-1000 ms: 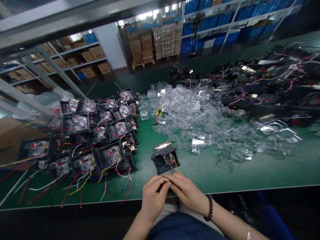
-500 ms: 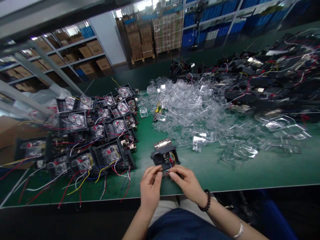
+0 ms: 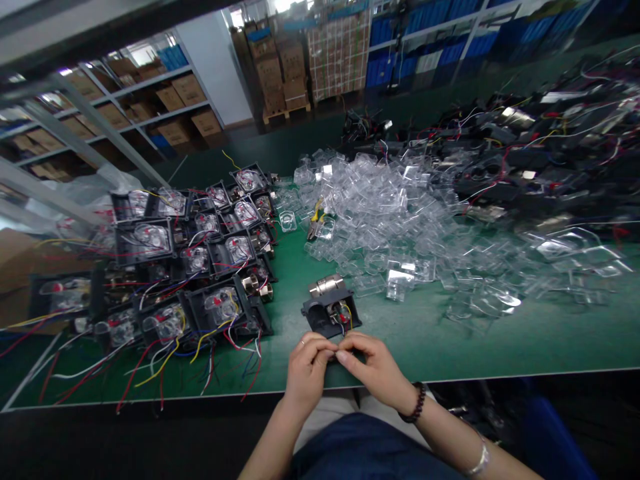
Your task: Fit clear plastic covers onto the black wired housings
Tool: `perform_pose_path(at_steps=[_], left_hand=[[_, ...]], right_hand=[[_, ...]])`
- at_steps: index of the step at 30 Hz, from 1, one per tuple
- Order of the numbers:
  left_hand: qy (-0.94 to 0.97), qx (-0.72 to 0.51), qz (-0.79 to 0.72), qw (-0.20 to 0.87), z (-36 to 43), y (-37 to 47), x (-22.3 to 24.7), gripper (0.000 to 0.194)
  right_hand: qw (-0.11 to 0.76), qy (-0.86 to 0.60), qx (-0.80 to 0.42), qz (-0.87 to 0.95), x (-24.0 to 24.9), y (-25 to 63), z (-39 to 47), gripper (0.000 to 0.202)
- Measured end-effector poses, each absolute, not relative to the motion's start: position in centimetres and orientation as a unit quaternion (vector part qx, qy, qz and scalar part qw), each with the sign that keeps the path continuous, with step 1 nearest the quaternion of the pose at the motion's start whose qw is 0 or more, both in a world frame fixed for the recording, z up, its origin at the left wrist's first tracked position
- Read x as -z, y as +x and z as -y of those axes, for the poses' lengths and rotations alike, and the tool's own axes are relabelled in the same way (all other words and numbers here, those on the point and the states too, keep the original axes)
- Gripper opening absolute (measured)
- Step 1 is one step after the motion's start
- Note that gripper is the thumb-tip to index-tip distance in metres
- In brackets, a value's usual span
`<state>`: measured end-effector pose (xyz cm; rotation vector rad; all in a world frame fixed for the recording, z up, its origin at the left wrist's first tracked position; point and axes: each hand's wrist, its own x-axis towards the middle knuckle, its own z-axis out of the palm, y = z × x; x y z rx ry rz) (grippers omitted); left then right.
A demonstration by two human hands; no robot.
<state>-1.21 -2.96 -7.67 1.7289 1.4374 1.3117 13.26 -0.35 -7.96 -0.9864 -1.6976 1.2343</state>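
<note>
A dark grey housing [image 3: 320,319] with a silver metal fitting [image 3: 326,285] lies near the front edge of the green table, thin wires running from it toward my fingers. Just in front of it, my left hand [image 3: 309,367] is closed in a pinch, its fingertips meeting those of my right hand [image 3: 373,365]. My right hand is pinched too, thumb against fingers. Both seem to be on the housing's wires, whose ends are hidden by the fingertips.
Rows of similar housings [image 3: 145,240] with trailing wires cover the left side. Clear plastic covers [image 3: 370,193] are heaped behind and to the right, with yellow-handled pliers [image 3: 315,220] among them. More dark wired parts [image 3: 500,160] lie at the back right.
My left hand has moved slightly right, so the fingertips of both hands now meet. The view has shifted a little.
</note>
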Motion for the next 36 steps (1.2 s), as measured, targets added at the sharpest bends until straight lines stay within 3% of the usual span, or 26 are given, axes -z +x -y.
perform_pose_path(at_steps=[3, 8, 13, 16, 20, 28, 31, 36], left_hand=[[0.546, -0.492, -0.559, 0.383, 3.2, -0.8, 7.8, 0.017], [0.55, -0.473, -0.568, 0.389, 3.1, -0.6, 7.9, 0.03], [0.522, -0.408, -0.5, 0.557, 2.5, -1.5, 7.7, 0.043], [0.478, -0.408, -0.504, 0.592, 2.3, -1.5, 7.7, 0.047], [0.445, -0.475, -0.58, 0.49, 2.5, -0.6, 7.7, 0.039], [0.598, -0.529, -0.588, 0.129, 4.0, 1.2, 8.0, 0.013], [0.625, -0.533, -0.561, 0.101, 4.2, 1.1, 8.0, 0.013], [0.638, -0.538, -0.529, 0.154, 3.8, 0.9, 7.7, 0.016]], right_hand=[[0.399, -0.358, -0.524, 0.662, 7.9, 13.6, 0.1, 0.026], [0.393, -0.353, -0.535, 0.659, 7.8, 13.7, 0.1, 0.029], [0.392, -0.327, -0.545, 0.665, 7.6, 13.7, 0.4, 0.031], [0.393, -0.33, -0.545, 0.662, 7.8, 13.8, 0.2, 0.032], [0.404, -0.359, -0.54, 0.645, 8.2, 14.0, 0.1, 0.032], [0.428, -0.373, -0.531, 0.629, 8.7, 13.8, 0.4, 0.024], [0.44, -0.375, -0.529, 0.621, 8.7, 13.8, 0.5, 0.023], [0.444, -0.37, -0.56, 0.593, 8.4, 14.1, 0.3, 0.024]])
